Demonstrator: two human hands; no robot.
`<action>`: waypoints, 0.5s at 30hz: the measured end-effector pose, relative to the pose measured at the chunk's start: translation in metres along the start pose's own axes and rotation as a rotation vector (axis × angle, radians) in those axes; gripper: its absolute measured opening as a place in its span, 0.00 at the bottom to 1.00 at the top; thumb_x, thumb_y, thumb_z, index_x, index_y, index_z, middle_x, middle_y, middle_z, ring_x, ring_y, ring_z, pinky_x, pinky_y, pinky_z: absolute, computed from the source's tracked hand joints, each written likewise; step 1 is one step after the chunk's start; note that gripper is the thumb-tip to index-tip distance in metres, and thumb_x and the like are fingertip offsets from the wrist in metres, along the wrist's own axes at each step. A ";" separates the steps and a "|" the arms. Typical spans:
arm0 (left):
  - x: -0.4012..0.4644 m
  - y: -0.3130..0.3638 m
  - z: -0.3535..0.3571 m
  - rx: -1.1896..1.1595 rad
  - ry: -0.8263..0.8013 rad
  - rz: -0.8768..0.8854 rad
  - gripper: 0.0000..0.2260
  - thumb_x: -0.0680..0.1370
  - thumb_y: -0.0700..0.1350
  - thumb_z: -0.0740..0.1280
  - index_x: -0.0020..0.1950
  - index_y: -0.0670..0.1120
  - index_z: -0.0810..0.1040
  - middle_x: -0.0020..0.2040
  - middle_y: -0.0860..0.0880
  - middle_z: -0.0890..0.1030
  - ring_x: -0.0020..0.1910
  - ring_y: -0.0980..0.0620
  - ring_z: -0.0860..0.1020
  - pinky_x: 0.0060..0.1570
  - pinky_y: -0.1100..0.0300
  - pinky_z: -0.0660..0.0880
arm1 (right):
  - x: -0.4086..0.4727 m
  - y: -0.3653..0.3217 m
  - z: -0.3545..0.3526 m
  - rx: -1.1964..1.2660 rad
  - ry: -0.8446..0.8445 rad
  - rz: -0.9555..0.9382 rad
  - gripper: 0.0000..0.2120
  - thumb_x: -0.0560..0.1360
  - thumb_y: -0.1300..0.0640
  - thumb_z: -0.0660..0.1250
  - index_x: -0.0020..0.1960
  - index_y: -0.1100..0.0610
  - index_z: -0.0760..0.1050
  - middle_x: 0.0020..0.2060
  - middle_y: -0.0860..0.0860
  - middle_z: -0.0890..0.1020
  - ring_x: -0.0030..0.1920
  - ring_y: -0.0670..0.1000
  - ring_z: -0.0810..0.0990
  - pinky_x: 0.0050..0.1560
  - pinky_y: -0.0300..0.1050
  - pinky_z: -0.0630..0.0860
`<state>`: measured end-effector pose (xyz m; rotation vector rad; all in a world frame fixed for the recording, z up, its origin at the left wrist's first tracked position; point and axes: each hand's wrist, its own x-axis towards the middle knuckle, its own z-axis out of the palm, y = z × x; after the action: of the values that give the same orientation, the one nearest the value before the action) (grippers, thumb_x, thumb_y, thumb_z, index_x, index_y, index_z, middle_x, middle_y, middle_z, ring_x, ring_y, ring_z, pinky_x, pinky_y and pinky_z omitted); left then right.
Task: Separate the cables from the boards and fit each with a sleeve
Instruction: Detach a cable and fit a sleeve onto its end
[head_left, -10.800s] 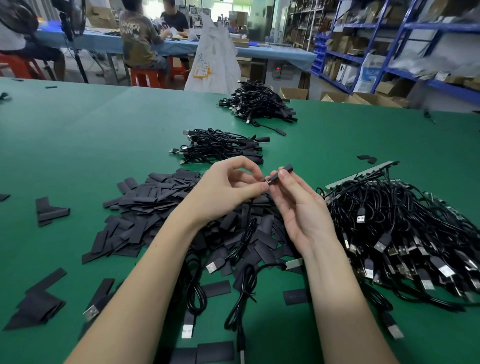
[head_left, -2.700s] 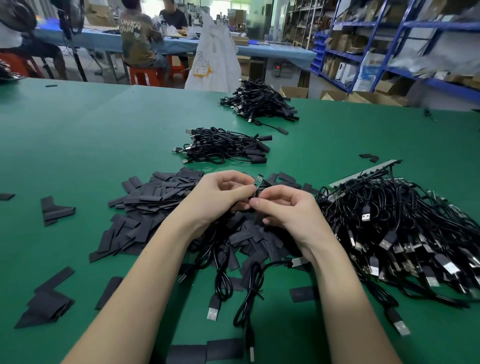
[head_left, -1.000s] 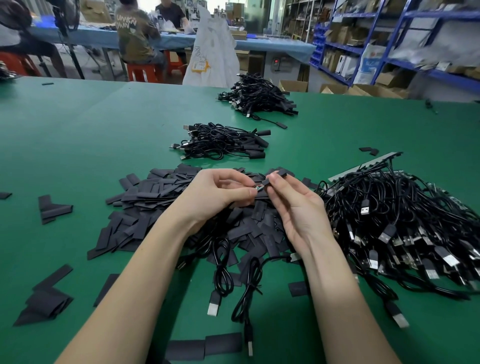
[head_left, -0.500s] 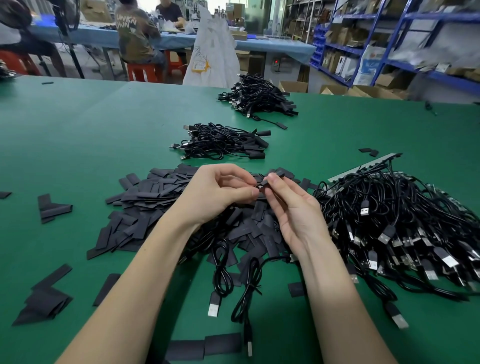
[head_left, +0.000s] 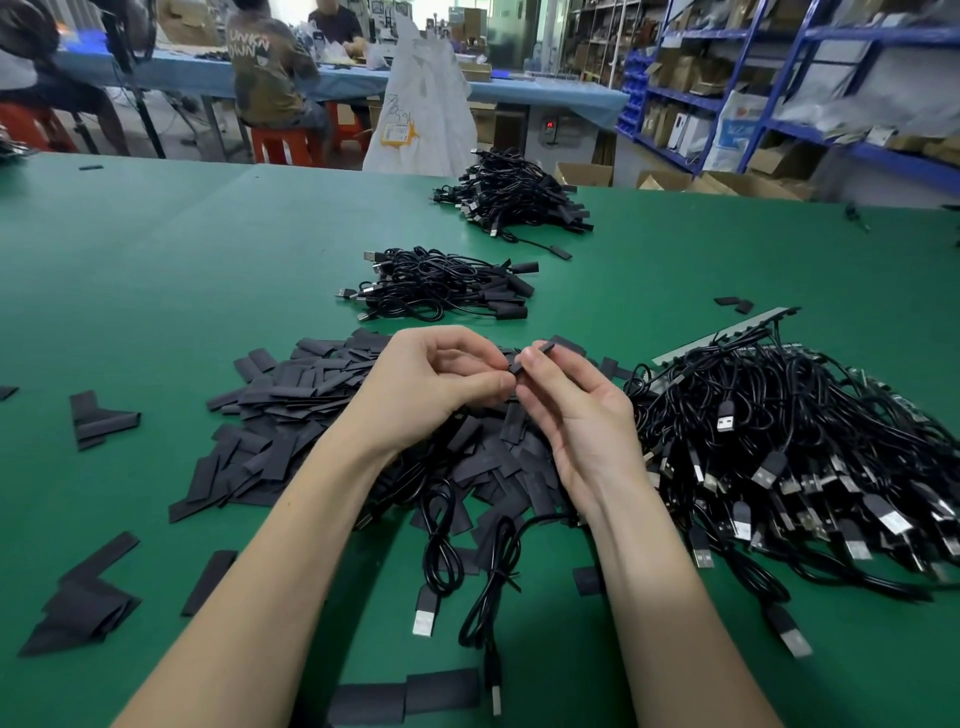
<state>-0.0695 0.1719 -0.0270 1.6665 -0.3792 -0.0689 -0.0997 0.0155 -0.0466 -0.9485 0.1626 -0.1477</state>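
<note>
My left hand (head_left: 431, 384) and my right hand (head_left: 576, 415) meet above a heap of flat black sleeves (head_left: 311, 410). Between the right thumb and fingers sits a black sleeve (head_left: 531, 356), pointing up and to the right. My left fingertips pinch the cable end at the sleeve's lower mouth; the board inside is hidden. Black cable (head_left: 488, 571) hangs down from the hands onto the green table. To the right lies a big tangle of USB cables (head_left: 789, 457) joined to a strip of boards (head_left: 727, 332).
Two piles of sleeved cables (head_left: 441, 286) (head_left: 514, 192) lie further back on the green table (head_left: 156, 270). Loose sleeves (head_left: 98, 421) (head_left: 88, 608) are scattered at the left and near the front edge (head_left: 405, 696). People sit at a blue bench beyond; shelving stands at the right.
The sleeve has slid further over the cable end between my fingertips, and both hands have risen slightly. The piles on the table have not moved.
</note>
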 end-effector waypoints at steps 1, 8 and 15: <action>0.000 0.000 0.000 0.002 0.000 -0.001 0.06 0.72 0.34 0.77 0.45 0.43 0.84 0.38 0.44 0.87 0.39 0.53 0.86 0.42 0.66 0.79 | 0.000 0.000 0.000 -0.014 0.004 -0.026 0.10 0.72 0.64 0.76 0.52 0.55 0.83 0.45 0.55 0.87 0.44 0.48 0.86 0.43 0.38 0.81; 0.001 0.000 0.000 0.031 0.000 -0.011 0.06 0.72 0.36 0.78 0.46 0.43 0.84 0.40 0.43 0.87 0.40 0.52 0.85 0.44 0.65 0.80 | -0.002 0.001 0.004 -0.045 0.053 -0.107 0.09 0.74 0.65 0.75 0.53 0.56 0.84 0.44 0.54 0.87 0.45 0.48 0.85 0.41 0.37 0.80; 0.000 -0.001 0.003 -0.013 -0.002 -0.017 0.03 0.73 0.37 0.77 0.45 0.41 0.84 0.38 0.41 0.86 0.37 0.51 0.85 0.41 0.64 0.80 | -0.001 0.002 0.005 -0.048 0.075 -0.145 0.11 0.73 0.65 0.75 0.53 0.54 0.84 0.43 0.53 0.87 0.43 0.47 0.84 0.40 0.37 0.80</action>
<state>-0.0700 0.1692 -0.0281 1.6575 -0.3651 -0.0853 -0.0990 0.0212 -0.0454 -1.0031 0.1668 -0.3147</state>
